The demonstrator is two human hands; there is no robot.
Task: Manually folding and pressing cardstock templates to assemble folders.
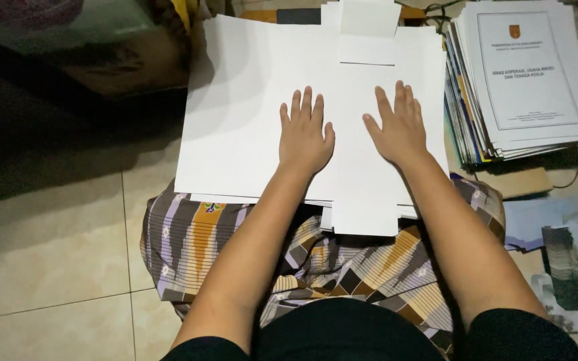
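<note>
Both hands lie flat and open, palms down, fingers spread a little, gripping nothing. Left hand and right hand rest side by side, slightly apart, on a large white sheet that tops a loose layer of white papers. Beneath the wrists the papers' near edges overhang a patterned cloth in purple, orange and brown that covers the person's lap. Beyond the fingertips, a smaller white sheet lies on the papers, its lower edge casting a thin dark line. Well off the right hand's outer side stands a thick stack of bound booklets, its top cover white with a framed printed panel and a small emblem. Nearer the right elbow, loose printed sheets lie on the floor. Off the left hand's side spreads pale tiled floor.
</note>
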